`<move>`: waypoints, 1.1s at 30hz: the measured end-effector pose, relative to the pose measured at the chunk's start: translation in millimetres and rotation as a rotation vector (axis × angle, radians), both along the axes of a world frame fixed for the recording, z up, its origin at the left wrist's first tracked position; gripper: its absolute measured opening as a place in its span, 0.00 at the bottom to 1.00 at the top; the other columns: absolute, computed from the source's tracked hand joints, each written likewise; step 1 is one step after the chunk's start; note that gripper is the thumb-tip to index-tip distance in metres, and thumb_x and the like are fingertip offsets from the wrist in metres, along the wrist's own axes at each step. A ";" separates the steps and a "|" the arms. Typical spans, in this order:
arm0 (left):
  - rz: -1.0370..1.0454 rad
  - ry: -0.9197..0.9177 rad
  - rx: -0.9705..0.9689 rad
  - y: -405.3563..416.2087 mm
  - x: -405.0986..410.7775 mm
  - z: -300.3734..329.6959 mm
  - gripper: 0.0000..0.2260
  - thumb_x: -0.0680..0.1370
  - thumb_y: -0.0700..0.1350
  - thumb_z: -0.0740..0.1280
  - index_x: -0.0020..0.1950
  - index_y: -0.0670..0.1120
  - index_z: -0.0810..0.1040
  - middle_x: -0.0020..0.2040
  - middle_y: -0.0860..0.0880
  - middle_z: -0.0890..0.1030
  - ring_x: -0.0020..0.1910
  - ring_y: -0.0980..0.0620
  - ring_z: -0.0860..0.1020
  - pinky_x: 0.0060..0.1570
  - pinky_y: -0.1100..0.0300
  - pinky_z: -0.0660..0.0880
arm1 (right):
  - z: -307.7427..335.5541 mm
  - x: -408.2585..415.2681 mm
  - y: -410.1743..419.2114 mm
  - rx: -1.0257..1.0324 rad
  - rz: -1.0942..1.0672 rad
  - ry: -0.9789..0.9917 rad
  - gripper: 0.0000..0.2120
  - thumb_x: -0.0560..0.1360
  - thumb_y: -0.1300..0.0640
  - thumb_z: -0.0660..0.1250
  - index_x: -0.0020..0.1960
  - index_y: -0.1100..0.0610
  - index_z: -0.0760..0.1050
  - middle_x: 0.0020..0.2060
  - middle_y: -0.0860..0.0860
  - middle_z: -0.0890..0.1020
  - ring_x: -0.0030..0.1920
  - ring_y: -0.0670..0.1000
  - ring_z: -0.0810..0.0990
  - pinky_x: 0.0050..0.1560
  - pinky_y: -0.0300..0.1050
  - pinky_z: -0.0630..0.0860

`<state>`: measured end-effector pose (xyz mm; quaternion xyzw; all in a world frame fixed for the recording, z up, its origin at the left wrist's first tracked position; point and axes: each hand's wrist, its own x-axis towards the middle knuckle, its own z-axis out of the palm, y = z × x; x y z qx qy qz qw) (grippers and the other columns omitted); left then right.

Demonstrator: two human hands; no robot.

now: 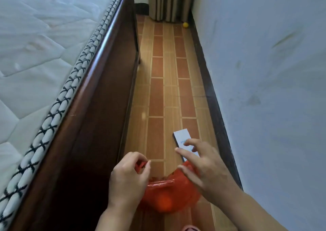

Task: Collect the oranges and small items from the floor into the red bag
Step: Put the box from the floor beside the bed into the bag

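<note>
Head view: red bag (169,193) hangs low between bed frame (105,82) and wall (264,72), one orange showing through it. Left hand (128,176) pinches its handle. Right hand (202,167), fingers spread and holding nothing, is above the white box (181,137) beyond the bag. Yellow fruit (185,24) lies far beyond, near curtain (169,1).

I see soft, even daylight with no hard shadows. Wide-angle bending curves my frame edges, and the right hand (201,163) blurs slightly.
</note>
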<state>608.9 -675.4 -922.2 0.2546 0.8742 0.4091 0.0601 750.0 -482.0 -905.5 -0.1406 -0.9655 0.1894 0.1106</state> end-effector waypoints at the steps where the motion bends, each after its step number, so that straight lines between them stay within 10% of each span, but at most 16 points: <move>1: -0.022 0.024 -0.014 -0.6 -0.8 -7.9 0.12 0.73 0.41 0.79 0.40 0.53 0.77 0.38 0.58 0.78 0.38 0.57 0.80 0.36 0.55 0.79 | -10.9 -2.5 -4.4 0.072 0.086 0.035 0.17 0.80 0.46 0.66 0.68 0.47 0.79 0.67 0.47 0.76 0.64 0.50 0.76 0.61 0.48 0.74; 14: 0.023 0.313 -0.099 -16.6 1.9 -43.3 0.14 0.69 0.29 0.69 0.36 0.47 0.70 0.38 0.54 0.69 0.38 0.51 0.70 0.30 0.51 0.74 | -145.9 25.1 -32.1 0.273 0.372 -0.301 0.23 0.77 0.44 0.67 0.70 0.51 0.76 0.76 0.51 0.72 0.77 0.55 0.68 0.69 0.57 0.73; 21: -0.193 0.247 -0.226 -15.8 12.6 -66.3 0.15 0.71 0.27 0.67 0.41 0.47 0.83 0.46 0.55 0.78 0.50 0.52 0.76 0.41 0.50 0.80 | -187.2 24.7 -22.0 0.310 0.252 -0.441 0.33 0.77 0.47 0.67 0.78 0.61 0.69 0.80 0.56 0.66 0.79 0.58 0.67 0.71 0.61 0.73; 25: -0.453 0.168 -0.444 -13.7 31.3 -76.1 0.12 0.79 0.40 0.66 0.56 0.52 0.86 0.61 0.57 0.79 0.67 0.55 0.71 0.63 0.53 0.77 | -197.8 16.7 -10.9 0.222 0.178 -0.474 0.32 0.83 0.54 0.60 0.83 0.62 0.55 0.83 0.57 0.55 0.79 0.59 0.65 0.72 0.58 0.71; 33: -0.712 0.161 -0.910 -5.1 56.3 -94.9 0.33 0.82 0.60 0.63 0.84 0.58 0.52 0.79 0.53 0.68 0.81 0.48 0.59 0.81 0.38 0.50 | -200.8 18.6 4.4 -0.140 -0.006 -0.230 0.14 0.77 0.62 0.65 0.61 0.58 0.82 0.56 0.53 0.78 0.49 0.59 0.83 0.44 0.54 0.82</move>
